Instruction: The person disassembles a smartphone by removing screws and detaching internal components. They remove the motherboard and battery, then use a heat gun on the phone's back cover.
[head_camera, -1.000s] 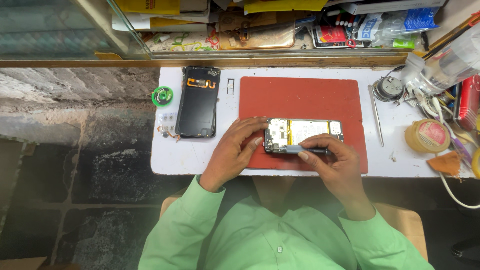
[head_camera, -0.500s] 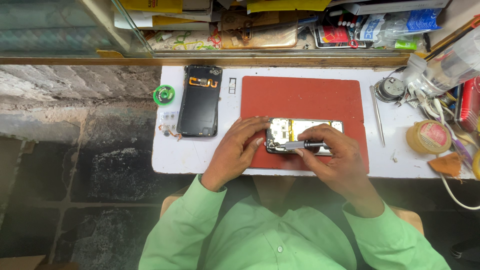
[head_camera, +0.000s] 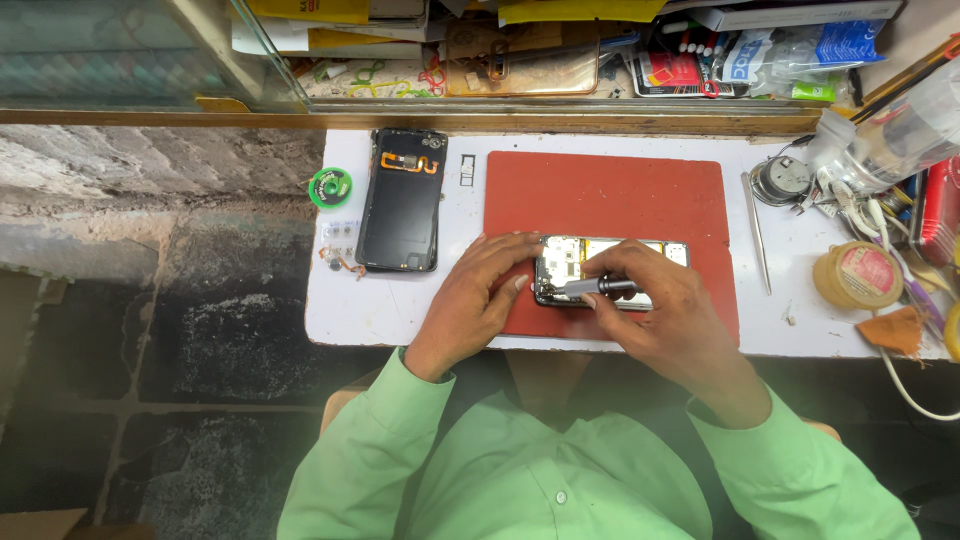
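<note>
An opened phone body (head_camera: 570, 262) with its circuit boards showing lies on the red work mat (head_camera: 610, 195). My left hand (head_camera: 478, 295) holds the phone's left end, fingers resting on its edge. My right hand (head_camera: 655, 310) grips a small screwdriver (head_camera: 592, 286) with a silver shaft, its tip on the phone's lower left part. This hand covers the phone's lower right half.
The black back cover (head_camera: 403, 198) lies on the white table (head_camera: 400, 305) left of the mat, with a green solder-wick reel (head_camera: 329, 186) and small parts beside it. Metal tweezers (head_camera: 758, 232), a round tin (head_camera: 860, 275), cables and bottles crowd the right side.
My right hand has moved left along the phone, bringing the screwdriver tip from the middle to its lower left part. My left hand has kept its hold.
</note>
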